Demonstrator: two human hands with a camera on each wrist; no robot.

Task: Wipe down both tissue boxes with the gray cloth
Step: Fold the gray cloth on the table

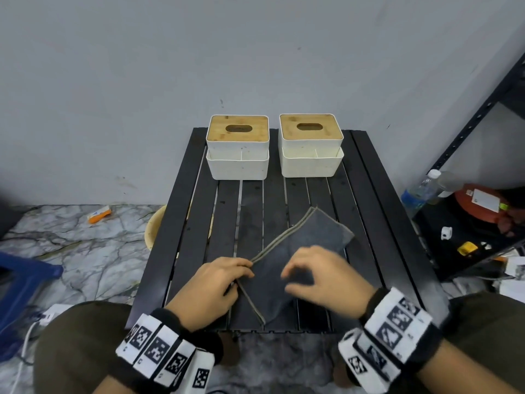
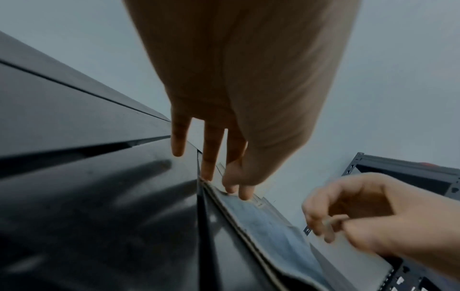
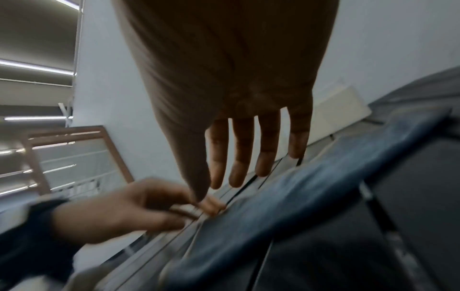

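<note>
Two white tissue boxes with bamboo lids stand side by side at the far edge of the black slatted table [image 1: 199, 223], the left box [image 1: 237, 163] and the right box [image 1: 311, 163]. The folded gray cloth [image 1: 318, 231] lies on the near half of the table. My left hand [image 1: 244, 270] pinches the cloth's hemmed left edge; the wrist views show the same pinch of the left hand [image 3: 199, 208] on the cloth [image 2: 268, 222]. My right hand [image 1: 289, 280] hovers just above the middle of the cloth, fingers loosely curled, holding nothing.
A dark metal shelf [image 1: 483, 115] stands at the right with a water bottle [image 1: 420, 191] and an orange-red item [image 1: 480, 203] on it. A pale basin [image 1: 154, 226] sits under the table's left side. A blue stool [image 1: 25, 277] is at the left.
</note>
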